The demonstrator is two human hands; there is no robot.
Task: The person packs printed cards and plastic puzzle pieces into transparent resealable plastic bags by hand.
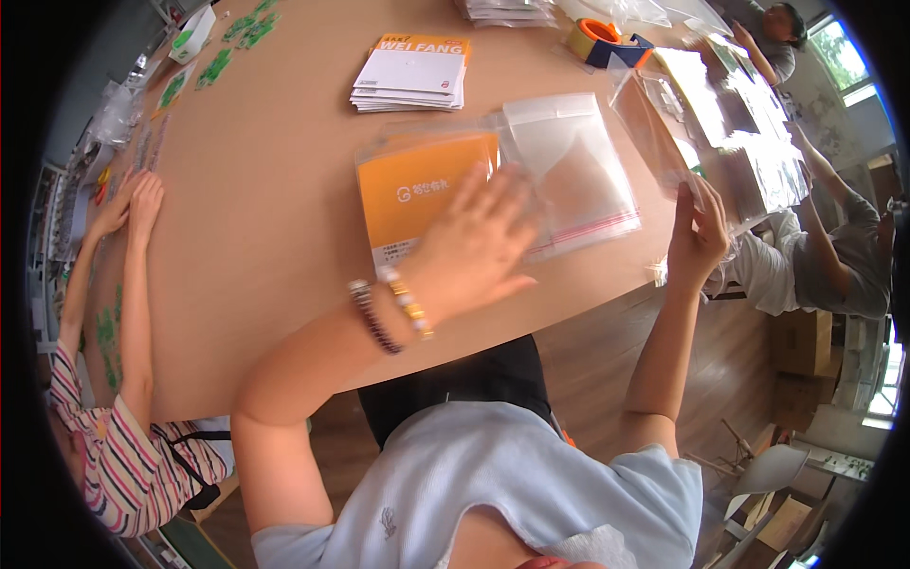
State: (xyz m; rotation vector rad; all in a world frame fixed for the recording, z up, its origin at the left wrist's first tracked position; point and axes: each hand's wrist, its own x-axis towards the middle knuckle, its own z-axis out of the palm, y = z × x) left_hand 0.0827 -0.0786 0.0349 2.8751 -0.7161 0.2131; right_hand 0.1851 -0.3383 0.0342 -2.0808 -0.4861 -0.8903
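My left hand (479, 242), with two beaded bracelets at the wrist, is blurred by motion. Its fingers are stretched out over the edge of an orange booklet in a clear sleeve (422, 175), which lies on top of other clear sleeves. Whether the palm touches anything is hidden. To the right of it lies a stack of clear plastic bags (578, 171) with a reddish seal strip along the near edge. My right hand (700, 232) is raised at the table's right edge, its fingers closed on a clear plastic bag (649, 128) that stretches away toward the far side.
Beyond the sleeves sits a pile of white and orange booklets (412, 76). A tape dispenser (609, 43) with orange tape stands at the far right, beside stacked packed sleeves (758, 152). Co-workers' hands (137, 199) are at the left edge; other people sit on the right.
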